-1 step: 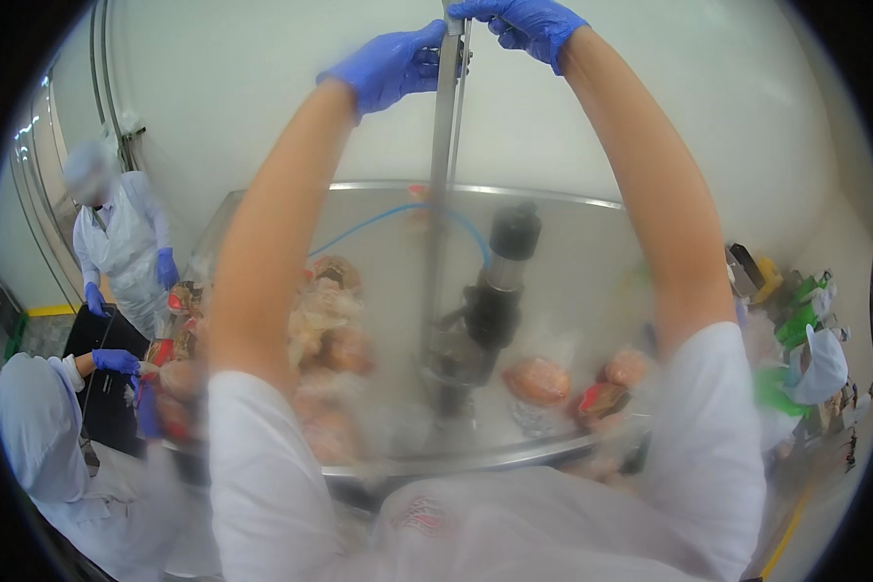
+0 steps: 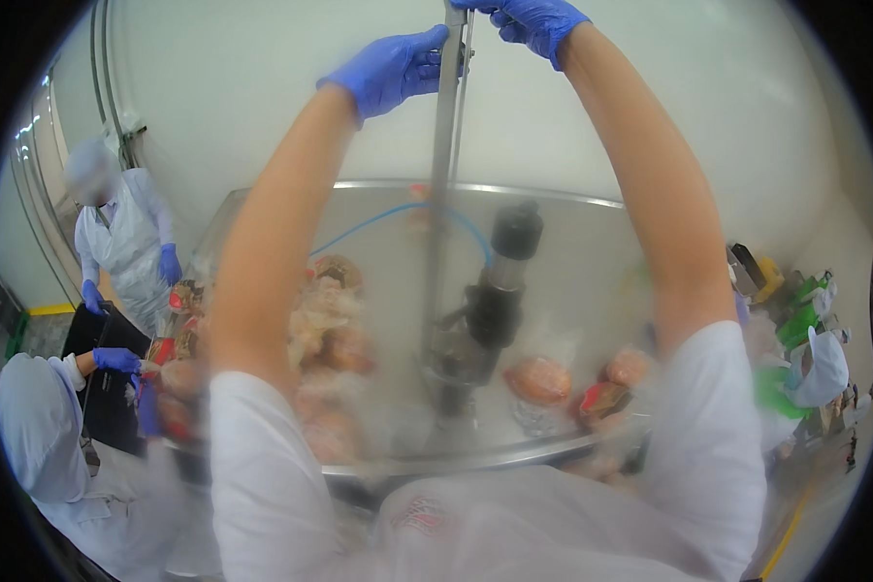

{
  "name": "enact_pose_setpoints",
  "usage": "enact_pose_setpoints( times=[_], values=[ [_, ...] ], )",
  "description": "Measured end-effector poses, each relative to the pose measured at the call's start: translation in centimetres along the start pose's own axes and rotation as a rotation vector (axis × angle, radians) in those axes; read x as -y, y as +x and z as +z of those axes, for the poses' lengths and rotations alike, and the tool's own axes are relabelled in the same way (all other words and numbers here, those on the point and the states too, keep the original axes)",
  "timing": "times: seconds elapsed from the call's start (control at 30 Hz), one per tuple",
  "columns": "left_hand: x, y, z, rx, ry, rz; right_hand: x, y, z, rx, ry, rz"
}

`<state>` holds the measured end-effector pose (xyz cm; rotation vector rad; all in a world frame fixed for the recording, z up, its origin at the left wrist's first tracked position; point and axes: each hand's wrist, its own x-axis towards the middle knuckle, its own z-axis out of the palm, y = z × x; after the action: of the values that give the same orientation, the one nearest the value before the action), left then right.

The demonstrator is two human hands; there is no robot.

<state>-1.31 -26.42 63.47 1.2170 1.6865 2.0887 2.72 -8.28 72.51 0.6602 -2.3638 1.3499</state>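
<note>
Left of the black cylindrical machine (image 2: 493, 315), a tall grey metal bar (image 2: 442, 126) rose; the blue-gloved left hand (image 2: 386, 73) and blue-gloved right hand (image 2: 535, 23) touched it, whether with clamped fingers I couldn't tell.

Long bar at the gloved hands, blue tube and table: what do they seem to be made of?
The long bar looks like bare metal, perhaps steel: grey with a dull sheen. The blue tube seems to be flexible plastic, judging by its smooth curve; rubber is possible. The table is likely stainless steel, given its shiny, silvery rim.
</note>
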Motion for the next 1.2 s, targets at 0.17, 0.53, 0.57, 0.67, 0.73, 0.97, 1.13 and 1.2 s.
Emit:
enact_pose_setpoints(
  times=[0.17, 0.53, 0.57, 0.67, 0.73, 0.97, 1.13, 1.2],
  values=[
    [0.9, -1.1, 0.0, -0.087, -0.018, 0.143, 0.9, 1.1, 0.6, -0.059, 0.003, -0.071],
    [1.6, -0.4, 0.4, -0.223, 0.024, 0.237, 1.0, 2.8, 1.2, -0.061, 0.02, -0.083],
    [1.8, -0.2, 0.5, -0.23, -0.005, 0.245, 1.0, 2.8, 1.1, -0.061, 0.025, -0.081],
    [2.9, 0.4, 0.7, -0.256, -0.122, 0.284, 0.7, 3.1, 0.8, -0.049, 0.038, -0.082],
    [3.5, 0.4, 1.5, -0.288, -0.229, 0.335, 0.7, 3.3, 0.6, -0.038, 0.047, -0.088],
    [3.9, 1.5, 3.1, -0.566, -0.027, 0.399, -0.3, 4.0, 0.1, -0.021, 0.087, -0.102],
    [7.3, 2.9, 1.3, -0.348, -0.2, 0.436, -1.8, 4.0, 0.0, -0.037, 0.037, -0.054],
    [8.6, 2.1, 0.5, -0.265, -0.234, 0.35, -2.9, 3.7, 0.3, -0.047, -0.001, -0.034]
  ],
)
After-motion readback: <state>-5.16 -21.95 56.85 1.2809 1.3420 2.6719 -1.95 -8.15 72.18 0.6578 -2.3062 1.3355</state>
